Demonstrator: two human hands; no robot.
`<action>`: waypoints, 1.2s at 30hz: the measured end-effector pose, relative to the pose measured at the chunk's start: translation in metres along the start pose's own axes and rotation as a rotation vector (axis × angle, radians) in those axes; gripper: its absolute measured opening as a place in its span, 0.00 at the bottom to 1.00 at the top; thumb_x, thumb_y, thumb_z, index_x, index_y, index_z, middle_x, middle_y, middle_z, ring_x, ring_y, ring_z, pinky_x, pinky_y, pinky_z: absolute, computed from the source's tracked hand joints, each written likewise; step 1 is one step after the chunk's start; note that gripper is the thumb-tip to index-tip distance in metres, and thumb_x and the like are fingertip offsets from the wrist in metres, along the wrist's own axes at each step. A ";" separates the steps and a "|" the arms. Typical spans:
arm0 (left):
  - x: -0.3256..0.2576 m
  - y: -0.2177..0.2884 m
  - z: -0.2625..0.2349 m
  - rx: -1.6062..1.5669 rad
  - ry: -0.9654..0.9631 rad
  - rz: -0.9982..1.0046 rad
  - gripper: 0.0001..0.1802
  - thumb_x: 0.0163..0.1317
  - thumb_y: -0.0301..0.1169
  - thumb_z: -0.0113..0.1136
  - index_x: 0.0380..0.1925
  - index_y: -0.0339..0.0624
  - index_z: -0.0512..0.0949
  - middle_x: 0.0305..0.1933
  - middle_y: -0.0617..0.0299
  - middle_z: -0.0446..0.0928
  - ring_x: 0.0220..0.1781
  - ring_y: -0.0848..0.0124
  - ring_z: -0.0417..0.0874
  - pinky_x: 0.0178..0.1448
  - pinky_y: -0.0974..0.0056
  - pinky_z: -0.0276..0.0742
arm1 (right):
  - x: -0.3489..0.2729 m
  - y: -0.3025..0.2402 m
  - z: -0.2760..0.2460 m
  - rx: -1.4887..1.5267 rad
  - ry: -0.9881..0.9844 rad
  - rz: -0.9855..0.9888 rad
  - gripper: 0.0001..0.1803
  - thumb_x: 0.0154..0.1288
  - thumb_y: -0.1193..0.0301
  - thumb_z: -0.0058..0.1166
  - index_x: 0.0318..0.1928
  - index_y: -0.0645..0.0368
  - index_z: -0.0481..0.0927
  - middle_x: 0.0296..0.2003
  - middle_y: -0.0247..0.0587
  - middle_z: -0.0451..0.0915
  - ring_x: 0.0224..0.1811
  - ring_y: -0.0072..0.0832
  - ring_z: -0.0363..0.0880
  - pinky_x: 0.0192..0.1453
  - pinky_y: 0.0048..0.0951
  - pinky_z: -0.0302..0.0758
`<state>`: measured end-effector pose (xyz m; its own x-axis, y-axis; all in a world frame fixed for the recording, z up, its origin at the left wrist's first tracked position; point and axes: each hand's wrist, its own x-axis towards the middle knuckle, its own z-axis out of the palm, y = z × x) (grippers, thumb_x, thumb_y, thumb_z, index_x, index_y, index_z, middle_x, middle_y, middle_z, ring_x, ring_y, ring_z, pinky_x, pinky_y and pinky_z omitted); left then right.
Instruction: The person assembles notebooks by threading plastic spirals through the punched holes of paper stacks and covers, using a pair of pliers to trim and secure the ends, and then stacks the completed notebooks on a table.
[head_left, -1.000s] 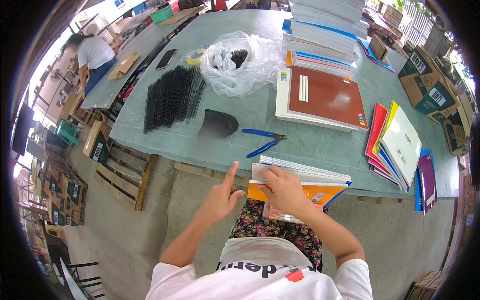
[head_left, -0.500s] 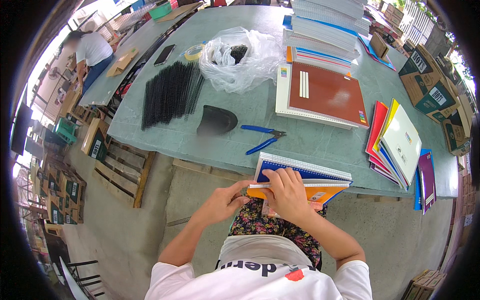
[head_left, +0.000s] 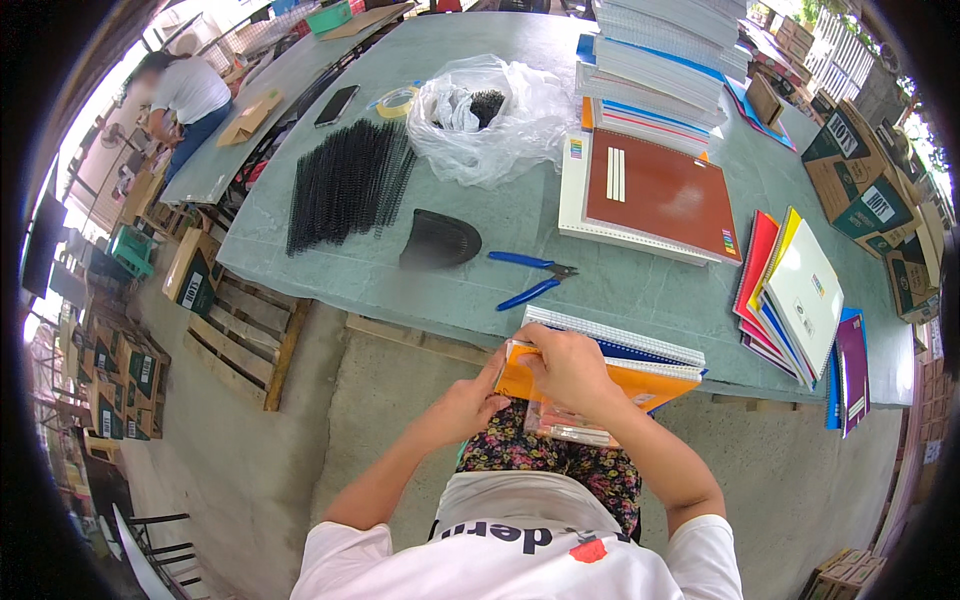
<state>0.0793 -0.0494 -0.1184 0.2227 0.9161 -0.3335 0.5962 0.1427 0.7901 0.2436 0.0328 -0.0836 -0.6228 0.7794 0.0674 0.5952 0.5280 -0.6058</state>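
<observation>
At the table's front edge, above my lap, I hold a notebook with an orange cover [head_left: 650, 382] on the side near me. Behind it show white page edges and a strip of blue cover [head_left: 632, 351]. My right hand [head_left: 572, 368] grips the top edge of the orange cover, thumb on the near face and fingers curled over. My left hand [head_left: 470, 402] is closed at the notebook's left end, its fingertips against the edge. Below the notebook, a clear packet with pinkish contents [head_left: 570, 428] lies on my lap. Blue-handled cutters [head_left: 530, 275] lie on the table just beyond.
Black spiral coils [head_left: 350, 185], a dark curved piece [head_left: 440, 240], a plastic bag [head_left: 490, 120], tape [head_left: 395, 102] and a phone [head_left: 337, 105] lie on the table [head_left: 270, 250]. Notebooks [head_left: 660, 190] stack high behind; more [head_left: 800, 300] fan out right. A co-worker [head_left: 190, 105] stands far left.
The orange cover has risen, hiding most of the blue one. My right fingers have moved from the blue cover onto the orange cover's top edge. My left hand stays at the left end.
</observation>
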 end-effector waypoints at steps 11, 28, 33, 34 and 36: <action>0.004 -0.003 -0.010 0.012 0.440 0.256 0.25 0.56 0.30 0.60 0.55 0.42 0.69 0.29 0.51 0.77 0.24 0.60 0.77 0.32 0.61 0.73 | -0.003 -0.009 -0.016 0.344 0.082 0.046 0.14 0.49 0.80 0.58 0.38 0.58 0.74 0.36 0.46 0.74 0.38 0.39 0.77 0.39 0.36 0.73; 0.032 0.002 -0.006 -0.413 0.312 0.160 0.09 0.53 0.26 0.64 0.34 0.35 0.79 0.27 0.64 0.79 0.25 0.80 0.76 0.27 0.73 0.69 | -0.151 0.093 -0.071 0.859 0.612 0.237 0.12 0.45 0.85 0.63 0.34 0.65 0.79 0.35 0.46 0.82 0.37 0.25 0.81 0.42 0.26 0.78; 0.045 -0.011 0.015 -0.375 0.359 0.043 0.14 0.43 0.23 0.72 0.31 0.36 0.78 0.26 0.66 0.78 0.24 0.81 0.72 0.29 0.74 0.67 | -0.135 0.103 -0.005 0.873 0.554 0.406 0.15 0.44 0.79 0.69 0.35 0.62 0.80 0.32 0.39 0.82 0.34 0.20 0.79 0.38 0.22 0.76; 0.047 -0.009 0.017 -0.372 0.351 0.039 0.14 0.43 0.23 0.72 0.31 0.36 0.78 0.26 0.66 0.78 0.24 0.81 0.72 0.29 0.74 0.67 | -0.131 0.098 -0.001 0.960 0.573 0.452 0.15 0.44 0.77 0.69 0.35 0.62 0.80 0.32 0.37 0.82 0.33 0.19 0.78 0.37 0.21 0.75; 0.049 -0.007 0.021 -0.382 0.429 0.064 0.12 0.44 0.23 0.71 0.29 0.35 0.78 0.23 0.68 0.76 0.21 0.82 0.69 0.26 0.74 0.65 | -0.129 0.101 -0.014 0.960 0.439 0.565 0.15 0.45 0.73 0.71 0.34 0.62 0.80 0.30 0.34 0.81 0.30 0.16 0.76 0.35 0.20 0.74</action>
<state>0.1024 -0.0136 -0.1517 -0.1307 0.9860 -0.1035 0.2533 0.1341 0.9580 0.3917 -0.0099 -0.1422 -0.0581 0.9673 -0.2471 -0.0097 -0.2480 -0.9687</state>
